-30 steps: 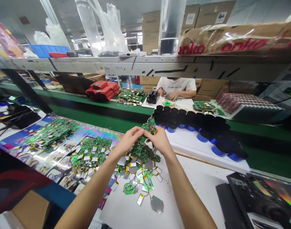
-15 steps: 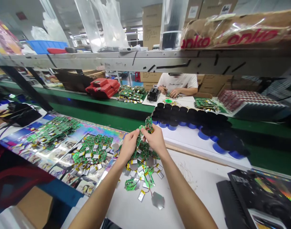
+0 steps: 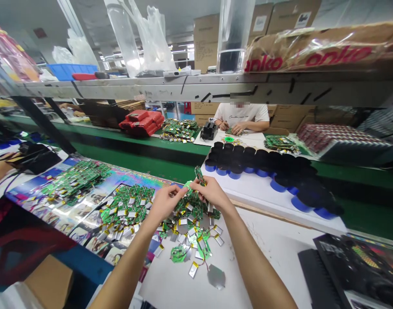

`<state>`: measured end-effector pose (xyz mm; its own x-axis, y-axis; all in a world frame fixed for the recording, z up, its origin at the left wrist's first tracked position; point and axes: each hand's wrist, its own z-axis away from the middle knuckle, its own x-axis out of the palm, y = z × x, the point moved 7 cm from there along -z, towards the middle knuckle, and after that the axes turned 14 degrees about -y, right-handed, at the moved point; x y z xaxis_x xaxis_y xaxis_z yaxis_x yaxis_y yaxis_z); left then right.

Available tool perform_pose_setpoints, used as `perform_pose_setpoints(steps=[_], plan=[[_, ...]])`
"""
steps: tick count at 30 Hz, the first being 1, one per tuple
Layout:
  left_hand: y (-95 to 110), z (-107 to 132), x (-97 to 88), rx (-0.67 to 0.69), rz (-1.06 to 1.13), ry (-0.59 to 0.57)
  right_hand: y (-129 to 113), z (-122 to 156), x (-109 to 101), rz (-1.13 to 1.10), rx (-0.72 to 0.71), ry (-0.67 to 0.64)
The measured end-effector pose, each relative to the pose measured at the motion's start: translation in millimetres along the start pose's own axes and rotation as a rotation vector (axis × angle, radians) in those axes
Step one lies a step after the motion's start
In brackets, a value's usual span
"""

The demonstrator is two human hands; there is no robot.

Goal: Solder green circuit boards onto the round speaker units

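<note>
Both my hands are raised over a pile of small green circuit boards with silver battery packs (image 3: 188, 223) on a white sheet (image 3: 183, 283). My left hand (image 3: 164, 201) pinches a green circuit board (image 3: 188, 186) with its fingers closed. My right hand (image 3: 214, 193) grips a bunch of green circuit boards (image 3: 199, 174) that sticks up above the fingers. The two hands almost touch at the fingertips.
More green boards lie in heaps (image 3: 125, 206) on a shiny printed sheet (image 3: 141, 178) to the left. Black and blue round caps (image 3: 263, 165) stand in rows beyond my hands. A black device (image 3: 357, 266) sits at the right. Another person (image 3: 241, 118) works across a green belt (image 3: 135, 146).
My hands have dropped a little toward the pile and the bunch in my right hand looks smaller. My left hand has drawn slightly apart, still pinching a board.
</note>
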<state>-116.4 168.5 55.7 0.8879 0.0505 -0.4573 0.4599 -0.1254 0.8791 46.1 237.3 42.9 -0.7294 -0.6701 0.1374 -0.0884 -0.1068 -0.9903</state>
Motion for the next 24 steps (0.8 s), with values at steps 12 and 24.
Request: perform_pose_setpoints(steps=[12, 24], plan=[[0.3, -12.0, 39.6, 0.030, 0.335, -0.030, -10.6, -7.1, 11.8, 0.139, -0.192, 0.127], [4.8, 2.2, 26.3, -0.023, 0.330, 0.050, -16.3, 5.3, 14.5, 0.007, -0.048, -0.075]])
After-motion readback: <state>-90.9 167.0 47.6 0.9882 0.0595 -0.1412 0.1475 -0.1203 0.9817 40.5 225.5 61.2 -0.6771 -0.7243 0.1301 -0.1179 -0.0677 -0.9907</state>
